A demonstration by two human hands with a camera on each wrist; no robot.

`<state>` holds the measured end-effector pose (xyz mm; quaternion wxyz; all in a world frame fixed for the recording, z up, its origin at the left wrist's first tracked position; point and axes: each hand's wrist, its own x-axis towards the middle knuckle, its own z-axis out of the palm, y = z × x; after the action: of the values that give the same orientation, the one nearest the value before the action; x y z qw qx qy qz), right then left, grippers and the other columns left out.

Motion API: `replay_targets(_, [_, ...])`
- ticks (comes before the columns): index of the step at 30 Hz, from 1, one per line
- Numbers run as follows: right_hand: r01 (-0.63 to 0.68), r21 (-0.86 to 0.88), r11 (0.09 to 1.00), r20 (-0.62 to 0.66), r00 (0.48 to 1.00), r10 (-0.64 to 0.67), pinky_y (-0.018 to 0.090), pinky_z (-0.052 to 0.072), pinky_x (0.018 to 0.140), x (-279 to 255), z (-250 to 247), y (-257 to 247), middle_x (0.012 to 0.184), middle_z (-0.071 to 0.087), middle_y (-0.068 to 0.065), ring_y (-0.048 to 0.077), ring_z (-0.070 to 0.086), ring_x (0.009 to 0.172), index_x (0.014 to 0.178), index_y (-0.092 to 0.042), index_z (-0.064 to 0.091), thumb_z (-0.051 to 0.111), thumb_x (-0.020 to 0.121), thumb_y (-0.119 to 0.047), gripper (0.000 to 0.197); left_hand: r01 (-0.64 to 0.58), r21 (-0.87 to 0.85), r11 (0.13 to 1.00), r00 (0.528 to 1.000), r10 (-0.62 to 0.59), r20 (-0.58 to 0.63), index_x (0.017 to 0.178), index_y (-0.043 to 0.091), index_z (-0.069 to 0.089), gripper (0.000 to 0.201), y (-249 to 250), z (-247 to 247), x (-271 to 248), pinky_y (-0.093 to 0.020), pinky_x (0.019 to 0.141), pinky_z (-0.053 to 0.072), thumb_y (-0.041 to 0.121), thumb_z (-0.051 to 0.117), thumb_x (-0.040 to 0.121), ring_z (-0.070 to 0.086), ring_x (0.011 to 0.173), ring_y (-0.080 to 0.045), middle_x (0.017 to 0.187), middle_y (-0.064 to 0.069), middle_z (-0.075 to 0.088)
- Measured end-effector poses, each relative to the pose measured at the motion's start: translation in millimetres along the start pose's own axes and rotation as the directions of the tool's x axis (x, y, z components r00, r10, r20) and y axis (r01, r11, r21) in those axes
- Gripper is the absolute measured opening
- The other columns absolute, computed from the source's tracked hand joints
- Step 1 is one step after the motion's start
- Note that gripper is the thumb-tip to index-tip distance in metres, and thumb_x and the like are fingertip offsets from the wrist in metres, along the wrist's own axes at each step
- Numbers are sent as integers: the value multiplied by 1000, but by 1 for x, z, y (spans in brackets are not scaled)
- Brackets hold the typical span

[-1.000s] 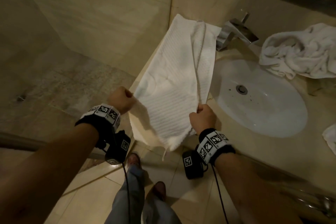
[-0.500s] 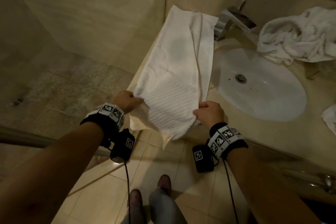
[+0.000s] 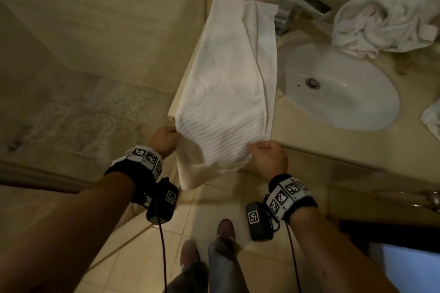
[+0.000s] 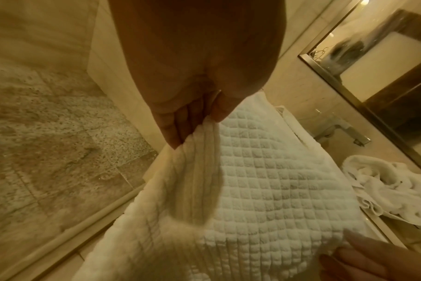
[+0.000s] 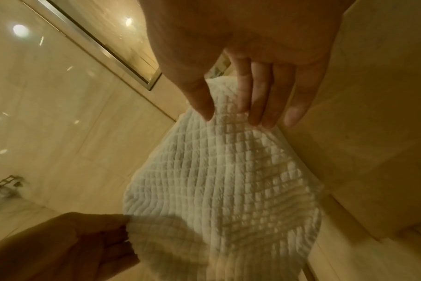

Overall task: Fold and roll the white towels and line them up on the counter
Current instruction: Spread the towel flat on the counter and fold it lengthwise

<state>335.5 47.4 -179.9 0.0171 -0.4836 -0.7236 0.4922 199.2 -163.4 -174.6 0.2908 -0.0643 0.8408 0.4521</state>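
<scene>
I pinch the towel [image 3: 228, 93] with left hand [image 3: 164, 138] and right hand [image 3: 266, 157]; its long axis runs up-frame, away from both.

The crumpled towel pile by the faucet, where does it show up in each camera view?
Head: crumpled towel pile upper right, on the counter behind the sink.
Left wrist: right edge, mid-height.
Right wrist: not in it.
Shared landmark: the held towel, central in every view.
</scene>
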Motion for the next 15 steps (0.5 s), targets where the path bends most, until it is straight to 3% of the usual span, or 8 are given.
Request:
replay_targets(4, [23, 70, 997, -106, 994, -16, 19, 41, 69, 0, 12, 6, 87, 64, -5, 13, 60, 82, 98, -10, 65, 79, 77, -31, 33, -12, -87, 996, 1000, 13, 10, 93, 2, 69, 11, -6, -3, 5, -48, 86, 55, 8, 61, 89, 64, 85, -30, 91, -18, 68])
replay_targets(8, [9, 146, 989, -181, 983, 18, 20, 43, 73, -1, 20, 12, 94, 66, 1, 14, 59, 84, 103, -8, 64, 80, 76, -26, 37, -13, -150, 989, 1000, 15, 12, 79, 6, 68, 7, -8, -9, 8, -49, 85, 55, 10, 72, 82, 66, 93, -34, 97, -23, 69])
replay_targets(11, [21, 101, 995, -138, 990, -7, 19, 40, 71, 0, 18, 14, 88, 66, -1, 12, 59, 81, 96, -11, 67, 78, 78, -26, 25, -16, -176, 984, 1000, 18, 8, 67, 9, 66, 15, -6, -11, 8, -48, 83, 57, 10, 77, 77, 67, 86, -30, 89, -19, 69])
replay_targets(15, [41, 32, 999, -168, 985, -35, 15, 34, 65, 1, 6, 17, 85, 61, 0, 14, 54, 79, 85, -13, 62, 72, 84, -19, 12, -43, -201, 979, 998, 33, -56, 67, 12, 67, 15, -1, -12, 4, -45, 81, 58, 11, 80, 74, 66, 80, -27, 85, -16, 69])
